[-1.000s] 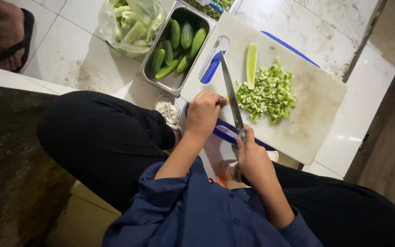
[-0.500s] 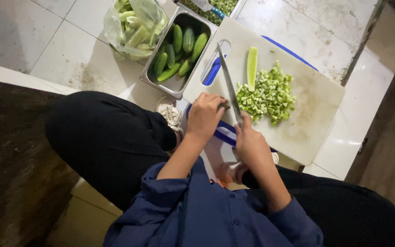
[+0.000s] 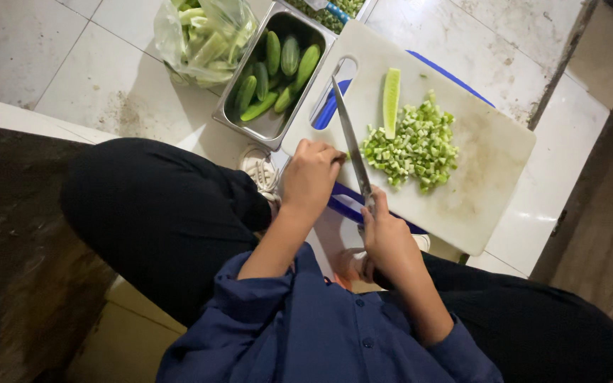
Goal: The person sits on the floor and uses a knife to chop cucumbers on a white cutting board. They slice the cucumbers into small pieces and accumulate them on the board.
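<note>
While the right hand [image 3: 390, 237] wraps shut round the knife [image 3: 352, 145] handle at the near edge of the board [image 3: 477, 177], the blade runs up across the board. Left hand [image 3: 311, 174], curled with fingers bunched, rests at the board's left edge, touching the blade's left side. Diced cucumber [image 3: 414, 145] lies right of the blade; a halved strip [image 3: 391, 101] stands above the pile. Tray [image 3: 267, 128] of cucumbers sits left of the board.
</note>
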